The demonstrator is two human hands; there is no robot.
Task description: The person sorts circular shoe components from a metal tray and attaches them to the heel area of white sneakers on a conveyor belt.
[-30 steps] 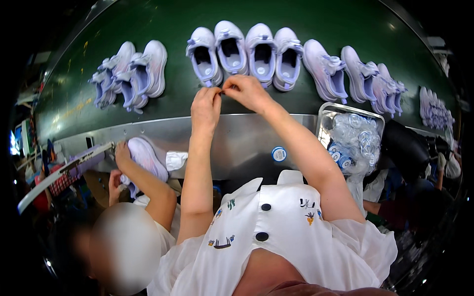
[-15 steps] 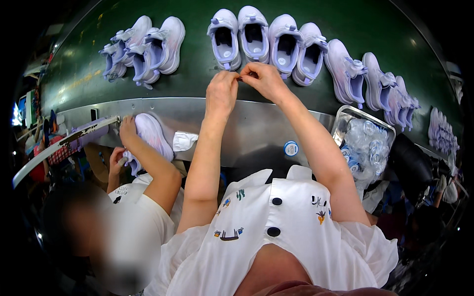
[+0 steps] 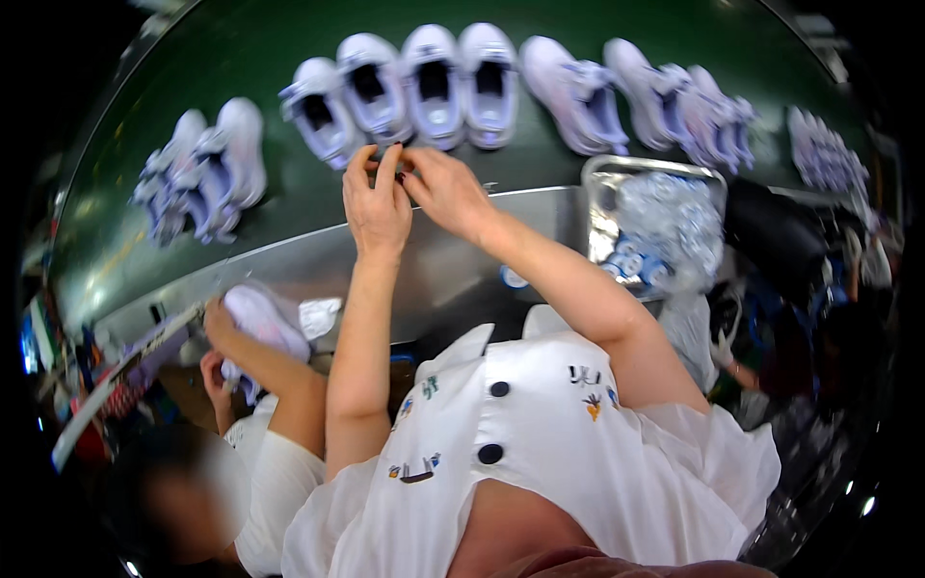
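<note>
My left hand (image 3: 378, 207) is raised at the near edge of the green work surface, its first fingers apart. Close against it, my right hand (image 3: 448, 191) has its thumb and fingers bent together toward the left fingertips. Anything between them is too small and blurred to make out. Just beyond the fingertips stands a row of pale lilac sneakers, openings toward me. Nearest to my hands are one sneaker (image 3: 376, 89) and its neighbour (image 3: 433, 89); another sneaker (image 3: 489, 87) is to the right, and a tilted one (image 3: 321, 113) to the left.
More sneakers lie at left (image 3: 231, 159) and right (image 3: 573, 91). A metal tray (image 3: 602, 207) holds clear plastic and round blue-and-white labels. A steel ledge (image 3: 453, 255) runs along the front. At left, a co-worker's hand (image 3: 220, 323) touches a sneaker (image 3: 260, 320) beside a white paper piece (image 3: 319, 316).
The view has turned, so the sneaker row, tray and co-worker sit farther left in it. My left fingers, pinched together before, have spread; my right hand stays close beside them.
</note>
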